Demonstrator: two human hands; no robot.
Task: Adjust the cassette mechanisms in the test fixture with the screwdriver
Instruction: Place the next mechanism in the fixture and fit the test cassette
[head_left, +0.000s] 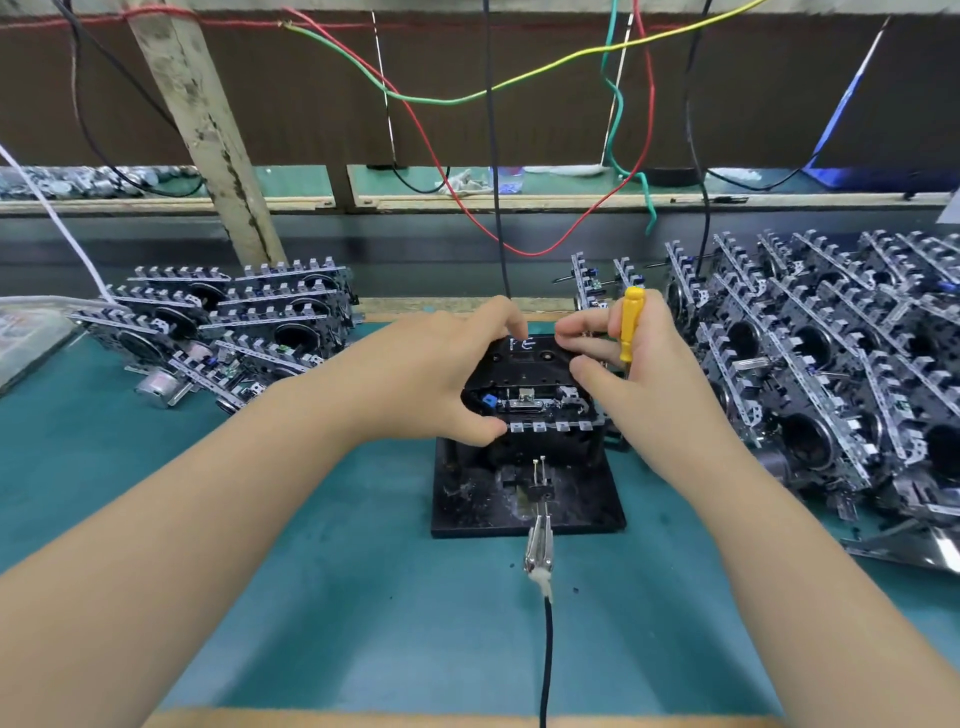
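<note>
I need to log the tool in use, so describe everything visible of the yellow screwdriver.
The screwdriver has a yellow handle that looks like plastic, with lengthwise ridges and a rounded top. It stands nearly upright, top end up. The right hand grips it, its fingers curled round the handle's right side. A thin dark shaft shows just below the handle; the tip is hidden behind the hand. It sits above the right edge of the cassette mechanism on the black test fixture; contact with either cannot be seen.
</note>
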